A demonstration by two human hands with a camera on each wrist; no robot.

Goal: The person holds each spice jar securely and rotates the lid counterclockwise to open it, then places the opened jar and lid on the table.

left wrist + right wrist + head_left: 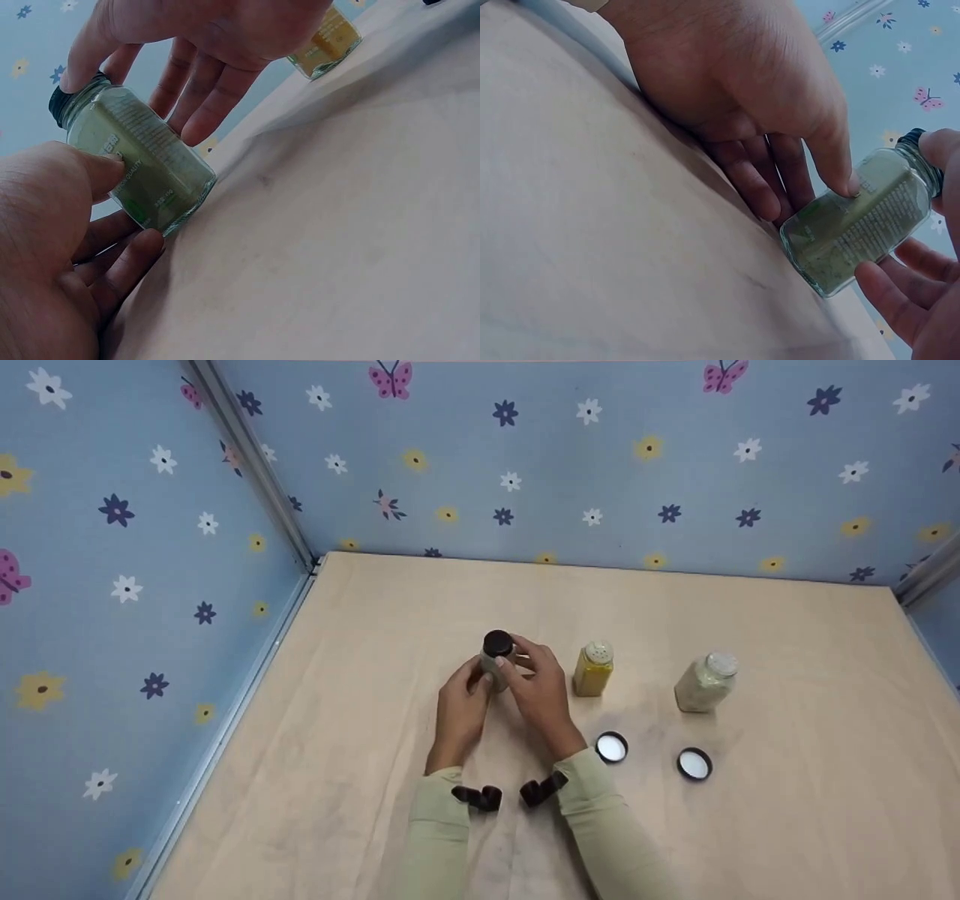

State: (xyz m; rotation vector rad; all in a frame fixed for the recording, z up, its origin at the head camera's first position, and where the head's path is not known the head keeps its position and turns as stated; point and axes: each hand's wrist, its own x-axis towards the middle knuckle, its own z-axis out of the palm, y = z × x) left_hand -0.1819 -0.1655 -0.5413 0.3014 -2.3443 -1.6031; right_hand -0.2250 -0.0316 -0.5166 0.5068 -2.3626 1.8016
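Observation:
A square glass spice jar [157, 161] with green powder and a printed label stands near the table's middle, topped by a black lid [498, 643]. My left hand [461, 712] grips the jar low on its body, thumb on the near face and fingers round the side. At the top, my right hand [544, 690] pinches the black lid, its thumb pressing the lid's edge. The right hand's other fingers hang beside the jar in the left wrist view. To the right stand a yellow spice jar [593, 671] and a pale-green spice jar [705, 682], both showing perforated shaker tops.
Two black-rimmed lids lie white side up on the wooden table [315, 720]: a nearer lid [612, 748] below the yellow jar, and another lid [694, 764] below the pale-green jar. Flower-patterned panels [555, 465] border the table at the back and left.

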